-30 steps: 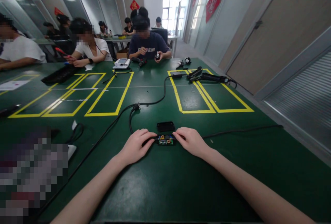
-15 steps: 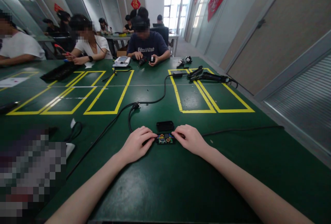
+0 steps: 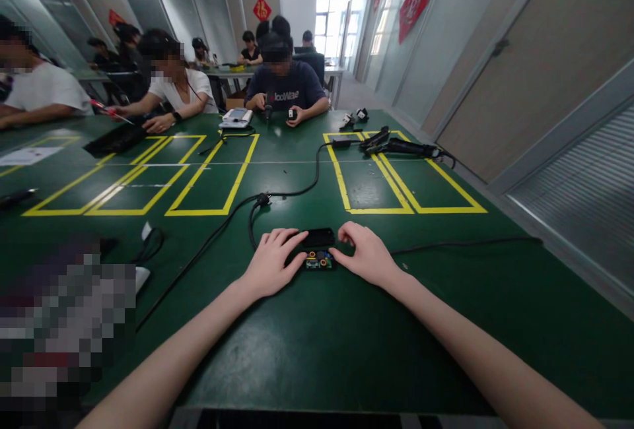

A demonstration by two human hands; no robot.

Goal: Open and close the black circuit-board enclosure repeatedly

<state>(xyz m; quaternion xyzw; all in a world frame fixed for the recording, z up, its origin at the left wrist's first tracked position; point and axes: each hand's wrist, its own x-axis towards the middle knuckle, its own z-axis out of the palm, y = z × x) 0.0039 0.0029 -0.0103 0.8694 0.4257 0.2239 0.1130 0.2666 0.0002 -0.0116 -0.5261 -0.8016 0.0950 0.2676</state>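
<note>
A small circuit board (image 3: 313, 263) with copper coils lies in an open black power-adapter case on the green table (image 3: 267, 363). Right behind it is the hollow black case cover (image 3: 317, 237). At the left ends of both, my left hand (image 3: 275, 263) has its thumb and fingers apart, the thumb by the board and the index fingertip at the cover. On the other side, my right hand (image 3: 365, 254) is open too: its thumb is at the board's right end, its index finger bent near the cover. Whether the fingertips press on either part is hard to make out.
A black cable with a plug (image 3: 262, 200) runs behind my left hand, and another cable (image 3: 465, 242) stretches off to the right. Yellow tape rectangles (image 3: 376, 210) mark the table. Co-workers sit across, one person (image 3: 290, 82) handling a small black-and-white item.
Both hands have loosened from the board's ends, and their fingers have spread up toward the cover. Across the table, a co-worker's red-handled tool has moved left and down.
</note>
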